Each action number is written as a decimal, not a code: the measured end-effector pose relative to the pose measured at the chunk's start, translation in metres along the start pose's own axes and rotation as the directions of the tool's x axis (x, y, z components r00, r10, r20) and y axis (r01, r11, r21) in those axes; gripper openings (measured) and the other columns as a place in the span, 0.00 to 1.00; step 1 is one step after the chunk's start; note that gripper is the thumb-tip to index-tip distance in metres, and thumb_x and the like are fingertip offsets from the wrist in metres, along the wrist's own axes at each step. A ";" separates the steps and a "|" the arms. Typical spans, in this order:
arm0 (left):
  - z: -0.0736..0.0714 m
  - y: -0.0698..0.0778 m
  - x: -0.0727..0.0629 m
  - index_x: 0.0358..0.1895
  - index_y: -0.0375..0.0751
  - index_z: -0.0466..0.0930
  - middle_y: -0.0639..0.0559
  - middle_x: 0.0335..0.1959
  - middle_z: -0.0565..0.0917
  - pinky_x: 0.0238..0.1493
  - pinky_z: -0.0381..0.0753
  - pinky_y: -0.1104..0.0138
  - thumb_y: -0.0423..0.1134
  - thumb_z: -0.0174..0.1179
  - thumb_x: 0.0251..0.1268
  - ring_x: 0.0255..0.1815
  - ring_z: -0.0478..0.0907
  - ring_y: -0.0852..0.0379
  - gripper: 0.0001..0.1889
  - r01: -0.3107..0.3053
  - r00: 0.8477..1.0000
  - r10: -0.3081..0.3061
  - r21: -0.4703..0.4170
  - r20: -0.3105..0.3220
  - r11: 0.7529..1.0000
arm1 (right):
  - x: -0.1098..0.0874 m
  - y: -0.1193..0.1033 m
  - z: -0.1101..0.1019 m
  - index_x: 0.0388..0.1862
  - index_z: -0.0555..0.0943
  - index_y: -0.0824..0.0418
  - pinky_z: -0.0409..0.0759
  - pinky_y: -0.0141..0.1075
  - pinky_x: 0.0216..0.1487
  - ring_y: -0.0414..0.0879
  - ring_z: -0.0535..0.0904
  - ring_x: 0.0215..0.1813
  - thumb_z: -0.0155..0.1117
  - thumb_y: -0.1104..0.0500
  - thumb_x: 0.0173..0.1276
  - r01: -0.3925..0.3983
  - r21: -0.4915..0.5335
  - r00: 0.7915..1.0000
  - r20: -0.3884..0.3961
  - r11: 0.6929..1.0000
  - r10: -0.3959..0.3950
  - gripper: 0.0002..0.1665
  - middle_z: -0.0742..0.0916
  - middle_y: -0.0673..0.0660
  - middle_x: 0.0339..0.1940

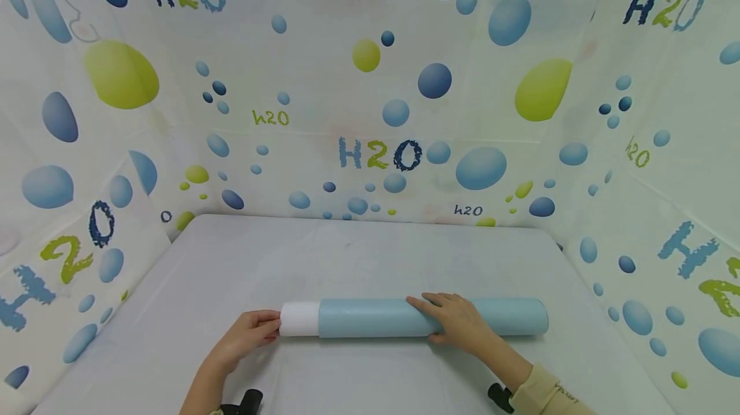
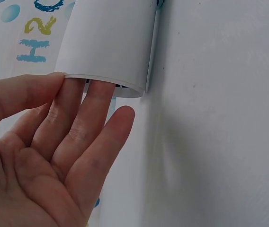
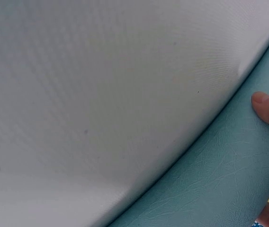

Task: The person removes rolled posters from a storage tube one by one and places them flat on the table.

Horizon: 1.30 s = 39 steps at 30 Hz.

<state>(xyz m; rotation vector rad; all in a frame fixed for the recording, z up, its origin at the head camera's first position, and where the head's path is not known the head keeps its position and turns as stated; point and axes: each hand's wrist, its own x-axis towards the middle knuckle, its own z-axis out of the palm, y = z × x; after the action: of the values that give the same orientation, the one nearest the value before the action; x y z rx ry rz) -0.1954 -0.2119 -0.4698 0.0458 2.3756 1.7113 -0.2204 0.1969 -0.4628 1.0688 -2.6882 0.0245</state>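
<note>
A white roll point(image 1: 299, 319) lay lengthwise from side to side on the bench point(image 1: 347, 254), with a longer blue wrap point(image 1: 370, 318) around it; only a short stretch of white stood out beyond the wrap's left end. The left hand point(image 1: 245, 333) held that white end by its rim, its thumb against the outside and two fingers reaching in under the edge, while the little finger stood free below. Inside the rim the left wrist view showed a few dark printed marks, too small to read. The right hand point(image 1: 457, 322) held the blue wrap right of its middle, thumb on the near side and spread fingers over the top towards the far side. Close up, the wrap's surface was finely creased, and its lower edge met the white surface of the bench. A dark device point(image 1: 250, 402) sat at the left wrist, and a pale yellow sleeve point(image 1: 546, 392) covered the right forearm. Behind the bench hung a white backdrop point(image 1: 324, 68) printed with blue and green drops and "H2O" lettering.
</note>
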 end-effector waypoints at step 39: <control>-0.029 -0.005 -0.010 0.52 0.19 0.69 0.34 0.44 0.79 0.43 0.79 0.56 0.37 0.52 0.66 0.42 0.79 0.48 0.21 0.095 0.988 -0.083 0.092 -0.128 0.991 | -0.001 0.000 0.001 0.66 0.66 0.48 0.75 0.50 0.49 0.53 0.77 0.51 0.76 0.45 0.43 -0.010 0.044 1.000 -0.002 0.999 0.010 0.50 0.79 0.57 0.55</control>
<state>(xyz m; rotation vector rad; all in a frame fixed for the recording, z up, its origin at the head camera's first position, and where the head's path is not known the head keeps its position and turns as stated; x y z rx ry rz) -0.1905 -0.2421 -0.4640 -0.1545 2.5080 1.6004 -0.2198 0.1970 -0.4638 1.0677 -2.7023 0.0867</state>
